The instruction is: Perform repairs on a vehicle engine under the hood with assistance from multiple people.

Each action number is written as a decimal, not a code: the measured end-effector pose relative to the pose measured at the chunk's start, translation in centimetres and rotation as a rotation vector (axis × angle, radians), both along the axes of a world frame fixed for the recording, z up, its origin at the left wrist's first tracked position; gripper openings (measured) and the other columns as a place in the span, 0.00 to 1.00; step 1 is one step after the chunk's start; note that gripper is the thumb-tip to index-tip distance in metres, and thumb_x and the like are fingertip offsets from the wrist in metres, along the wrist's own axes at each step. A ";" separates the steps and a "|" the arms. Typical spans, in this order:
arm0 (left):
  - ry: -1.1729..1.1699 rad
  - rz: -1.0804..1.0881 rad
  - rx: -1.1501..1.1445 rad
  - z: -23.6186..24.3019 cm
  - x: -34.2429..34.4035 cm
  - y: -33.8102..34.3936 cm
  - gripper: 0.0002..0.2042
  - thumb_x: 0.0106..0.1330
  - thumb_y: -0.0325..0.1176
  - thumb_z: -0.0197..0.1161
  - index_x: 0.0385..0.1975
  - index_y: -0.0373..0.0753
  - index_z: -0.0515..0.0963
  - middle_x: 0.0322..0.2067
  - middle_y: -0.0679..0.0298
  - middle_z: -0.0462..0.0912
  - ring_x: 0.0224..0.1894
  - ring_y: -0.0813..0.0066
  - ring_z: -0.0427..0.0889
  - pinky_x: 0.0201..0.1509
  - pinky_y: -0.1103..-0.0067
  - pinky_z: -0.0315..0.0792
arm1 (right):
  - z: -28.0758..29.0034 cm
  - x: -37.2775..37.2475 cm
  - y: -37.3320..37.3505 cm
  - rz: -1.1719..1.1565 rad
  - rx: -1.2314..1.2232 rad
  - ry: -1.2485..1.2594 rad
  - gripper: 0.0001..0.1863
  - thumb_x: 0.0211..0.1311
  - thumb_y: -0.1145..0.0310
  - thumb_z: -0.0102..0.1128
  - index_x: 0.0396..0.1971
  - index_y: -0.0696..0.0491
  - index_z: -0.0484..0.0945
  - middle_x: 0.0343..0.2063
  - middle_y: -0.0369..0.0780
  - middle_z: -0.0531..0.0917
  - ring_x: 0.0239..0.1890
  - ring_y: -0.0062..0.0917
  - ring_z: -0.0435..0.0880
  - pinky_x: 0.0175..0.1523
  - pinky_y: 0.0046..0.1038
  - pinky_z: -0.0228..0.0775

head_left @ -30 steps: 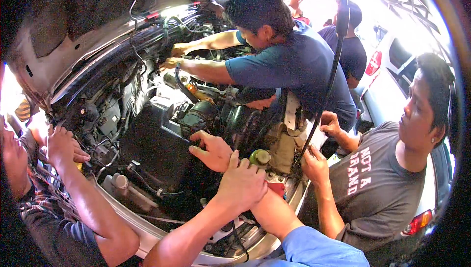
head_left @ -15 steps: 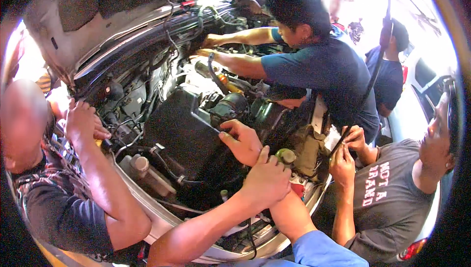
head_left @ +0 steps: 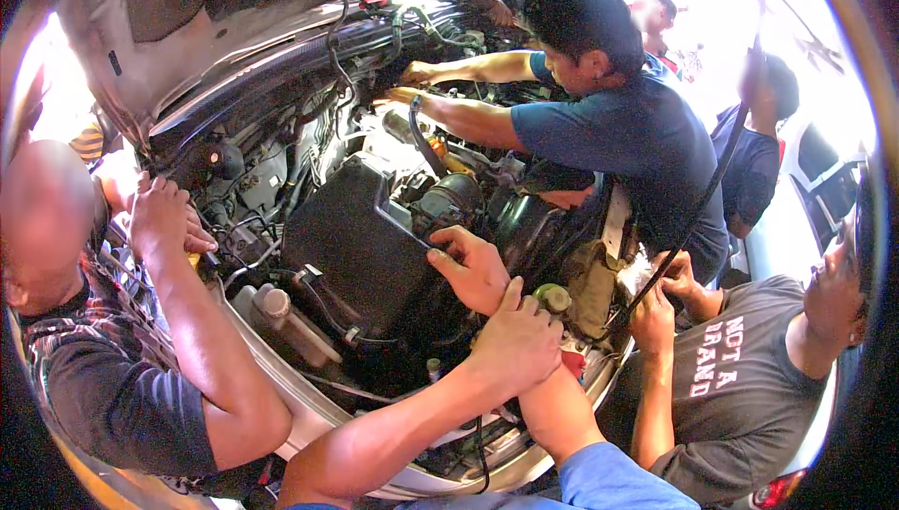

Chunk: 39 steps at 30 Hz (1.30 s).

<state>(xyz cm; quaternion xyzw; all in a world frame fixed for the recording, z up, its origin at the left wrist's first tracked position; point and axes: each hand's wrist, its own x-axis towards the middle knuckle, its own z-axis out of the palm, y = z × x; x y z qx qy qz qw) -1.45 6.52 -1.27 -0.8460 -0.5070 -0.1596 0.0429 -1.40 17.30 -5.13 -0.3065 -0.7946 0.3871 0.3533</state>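
Observation:
My left hand (head_left: 518,346) is wrapped round my own right wrist, over the front of an open engine bay. Beyond it, my right hand (head_left: 471,271) hangs with its fingers loosely curled. A gap shows between thumb and forefinger, and I see nothing in it. Nearest to those fingertips is a large black plastic cover (head_left: 342,238) with a pale, shiny edge. Beside it is a round black ribbed duct (head_left: 451,201). A greenish round cap (head_left: 553,298) sits just right of my wrists.
At left a person's hand (head_left: 161,215) is closed near the bay's edge. Across the engine, a person in dark blue (head_left: 609,117) reaches in with both arms. At right a person in a grey shirt (head_left: 740,369) holds both hands together. A white reservoir (head_left: 276,304) stands front left; the raised hood (head_left: 187,23) hangs overhead.
The whole view has shifted slightly, with the engine bay a little further right. My left hand keeps its grip on my right wrist. The person across the engine still reaches in.

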 end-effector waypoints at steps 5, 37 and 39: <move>0.006 0.002 0.006 0.0 0.0 0.1 0.15 0.64 0.45 0.60 0.36 0.39 0.82 0.35 0.58 0.84 0.47 0.57 0.80 0.70 0.51 0.58 | 0.0 -0.2 0.0 0.005 -0.011 0.008 0.17 0.63 0.64 0.67 0.47 0.56 0.79 0.22 0.37 0.79 0.25 0.15 0.73 0.31 0.24 0.66; 0.053 -0.032 -0.063 1.4 0.1 0.2 0.15 0.65 0.44 0.57 0.35 0.40 0.81 0.37 0.57 0.84 0.48 0.56 0.80 0.68 0.48 0.59 | 0.2 0.3 -0.2 -0.016 0.019 -0.082 0.18 0.62 0.57 0.65 0.46 0.53 0.78 0.32 0.48 0.85 0.37 0.44 0.86 0.45 0.40 0.75; 0.073 -0.028 -0.078 1.5 0.1 0.2 0.15 0.65 0.45 0.56 0.36 0.39 0.82 0.38 0.57 0.84 0.49 0.55 0.80 0.68 0.47 0.59 | 0.2 0.2 -0.2 -0.007 0.041 -0.052 0.18 0.62 0.58 0.65 0.46 0.53 0.78 0.32 0.48 0.85 0.37 0.43 0.86 0.45 0.41 0.76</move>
